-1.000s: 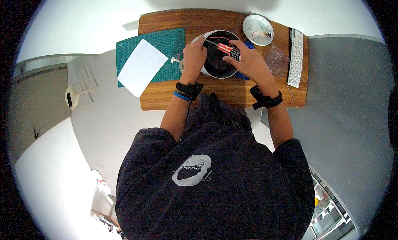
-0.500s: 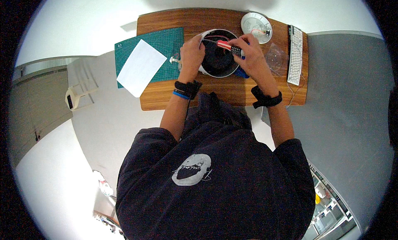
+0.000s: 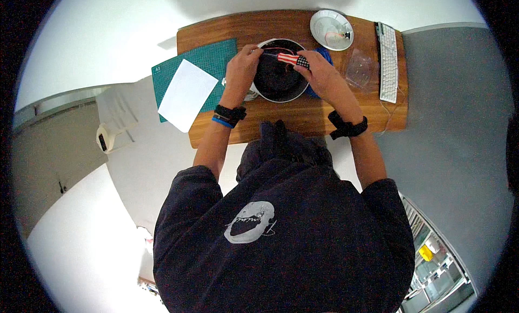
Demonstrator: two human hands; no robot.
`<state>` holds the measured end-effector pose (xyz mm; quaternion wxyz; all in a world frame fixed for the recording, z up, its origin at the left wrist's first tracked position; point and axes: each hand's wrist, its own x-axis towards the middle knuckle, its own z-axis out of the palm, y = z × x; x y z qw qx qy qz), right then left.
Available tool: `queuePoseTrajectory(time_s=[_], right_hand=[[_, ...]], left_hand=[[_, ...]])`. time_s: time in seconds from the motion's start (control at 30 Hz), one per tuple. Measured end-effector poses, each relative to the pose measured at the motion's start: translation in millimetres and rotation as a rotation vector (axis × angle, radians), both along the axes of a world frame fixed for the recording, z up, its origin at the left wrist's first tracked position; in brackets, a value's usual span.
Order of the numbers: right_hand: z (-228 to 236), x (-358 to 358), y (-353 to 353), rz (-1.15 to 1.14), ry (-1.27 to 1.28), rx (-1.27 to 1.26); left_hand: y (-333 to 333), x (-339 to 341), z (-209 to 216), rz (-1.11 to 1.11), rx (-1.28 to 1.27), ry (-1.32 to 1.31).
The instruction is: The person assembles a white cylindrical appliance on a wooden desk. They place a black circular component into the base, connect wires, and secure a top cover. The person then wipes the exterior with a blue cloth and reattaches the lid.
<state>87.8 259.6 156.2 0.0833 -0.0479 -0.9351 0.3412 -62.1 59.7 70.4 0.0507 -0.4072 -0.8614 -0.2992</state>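
Observation:
A round, white-rimmed container with a dark inside and thin red wires stands between my hands. My right hand is closed round the handle of a screwdriver, striped red and white with a dark, white-dotted end. Its thin shaft points left across the container toward the fingertips of my left hand. Those fingers are pinched together at the container's left rim, by the shaft's tip; what they hold is too small to tell. Something blue shows behind my right hand, beside the container.
A white round dish-like part with a wire and small dark piece lies at the back right. Right of my hand are a clear plastic piece and a white keyboard. White paper lies on a green cutting mat at left.
My right hand has shifted slightly left with the screwdriver, which lies more level. My left hand has moved a little left and up. The view has shifted slightly.

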Motion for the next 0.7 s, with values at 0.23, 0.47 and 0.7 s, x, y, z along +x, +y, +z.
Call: queuePoseTrajectory(time_s=[0.23, 0.47, 0.7], right_hand=[[-18.4, 8.8, 9.0, 0.229, 0.308, 0.219], [-39.8, 38.4, 50.0, 0.049, 0.395, 0.183], [-124.1, 89.5, 88.0, -0.467, 0.149, -0.180]], left_hand=[[3.2, -7.3, 4.1, -0.051, -0.134, -0.023], [12.2, -6.1, 15.1, -0.050, -0.270, 0.063], [24.1, -7.7, 34.1, -0.204, -0.429, 0.167]])
